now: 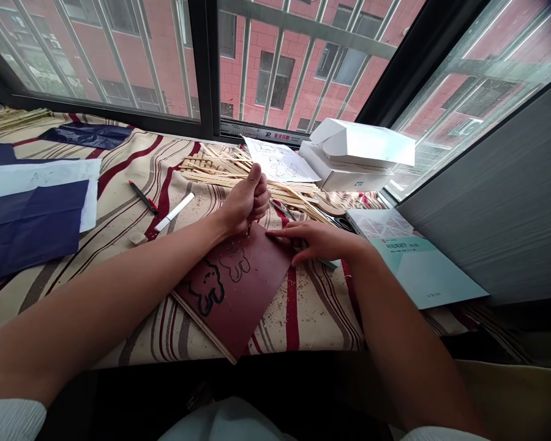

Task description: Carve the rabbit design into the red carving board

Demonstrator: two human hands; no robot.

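Note:
A dark red board (261,288) lies at an angle at the cloth's front edge. Two small cartoon animal figures are cut into it, one with thick black grooves (206,288) and one with a thinner outline (236,262). Over the board's far corner, my left hand (250,199) is closed in a fist, thumb up, around an upright carving tool (249,229). Only the tool's thin lower end shows, pointing down at the board. At the board's right corner rests my right hand (316,240), fingers stretched out and thumb apart, touching the edge.
Wood crumbs are scattered over the striped cloth (321,306). Thin wooden strips (220,168), a printed drawing (280,160) and a white box (349,165) lie behind. At left are a marker (174,212), a pen (142,197) and dark blue sheets (37,220); at right, a book (413,257).

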